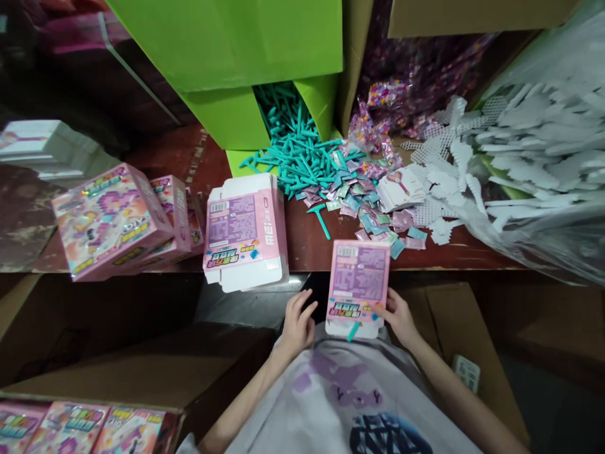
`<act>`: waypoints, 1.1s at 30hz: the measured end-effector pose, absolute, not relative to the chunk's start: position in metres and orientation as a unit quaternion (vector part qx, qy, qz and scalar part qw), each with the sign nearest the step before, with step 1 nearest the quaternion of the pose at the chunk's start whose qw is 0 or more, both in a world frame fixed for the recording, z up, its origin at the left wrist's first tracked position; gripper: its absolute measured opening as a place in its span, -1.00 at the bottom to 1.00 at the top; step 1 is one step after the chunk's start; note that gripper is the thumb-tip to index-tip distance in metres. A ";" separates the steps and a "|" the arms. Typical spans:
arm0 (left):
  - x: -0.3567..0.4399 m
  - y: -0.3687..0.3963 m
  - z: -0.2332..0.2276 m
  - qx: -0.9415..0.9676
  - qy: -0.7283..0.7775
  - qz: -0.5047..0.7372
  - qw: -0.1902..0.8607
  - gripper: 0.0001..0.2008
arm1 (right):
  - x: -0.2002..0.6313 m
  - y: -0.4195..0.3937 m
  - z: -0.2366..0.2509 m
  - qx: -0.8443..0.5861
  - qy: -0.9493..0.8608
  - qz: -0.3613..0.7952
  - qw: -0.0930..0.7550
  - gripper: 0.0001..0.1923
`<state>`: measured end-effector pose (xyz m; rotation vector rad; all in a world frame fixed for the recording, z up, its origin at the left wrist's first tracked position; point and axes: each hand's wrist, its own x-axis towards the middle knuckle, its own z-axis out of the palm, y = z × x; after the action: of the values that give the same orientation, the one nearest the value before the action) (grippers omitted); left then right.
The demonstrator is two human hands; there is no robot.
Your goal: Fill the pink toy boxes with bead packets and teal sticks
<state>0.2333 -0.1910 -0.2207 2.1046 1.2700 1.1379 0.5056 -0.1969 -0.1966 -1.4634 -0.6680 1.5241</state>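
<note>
Close to my body, my right hand (397, 316) grips a pink and purple cardboard box (359, 274) by its right edge. The box's white flaps point toward my shirt, and the end of a teal stick (353, 331) shows at that end; how far it reaches inside is hidden. To the left of the box, my left hand (299, 323) is raised with loosely bent fingers apart, touching nothing. On the table edge lies a stack of flattened pink boxes (236, 236). A single teal T-shaped tool (320, 221) rests between the stack and several small sachets (371, 205).
Teal tools (302, 151) spill from a green box (227, 116). Toward the right are white cards (401, 188), bead bags (373, 135) and white plastic shapes (548, 139) in a clear bag. Finished-looking boxes (111, 217) stand left; a carton (142, 366) with more boxes sits below.
</note>
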 end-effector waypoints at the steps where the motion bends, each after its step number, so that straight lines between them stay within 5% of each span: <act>1: 0.235 -0.200 -0.223 0.738 0.462 0.430 0.241 -0.43 | 0.504 -0.189 -0.187 -0.595 -0.241 0.598 0.480 -0.42; 7: 0.301 -0.203 -0.183 0.472 0.439 0.574 0.506 0.14 | 0.445 -0.161 -0.127 -0.482 -0.157 0.655 0.561 -0.53; 14: 0.338 -0.158 -0.153 0.214 0.591 0.627 0.461 -0.49 | 0.433 -0.185 -0.151 -0.483 -0.203 0.651 0.549 -0.45; 21: 0.329 -0.112 -0.177 0.162 0.587 0.629 0.484 -0.57 | 0.489 -0.183 -0.176 -0.639 -0.174 0.350 0.663 -0.37; 26: 0.339 -0.093 -0.186 0.122 0.618 0.598 0.495 -0.64 | 0.475 -0.153 -0.168 -0.622 -0.220 0.294 0.691 -0.20; 33: 0.351 -0.105 -0.191 0.104 0.635 0.591 0.486 -0.74 | 0.484 -0.128 -0.172 -0.646 -0.255 0.261 0.671 -0.42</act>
<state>0.3509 -0.1054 -0.1909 0.2538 1.5450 1.4377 0.4842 -0.1280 -0.1721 -1.4543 -0.5753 0.5870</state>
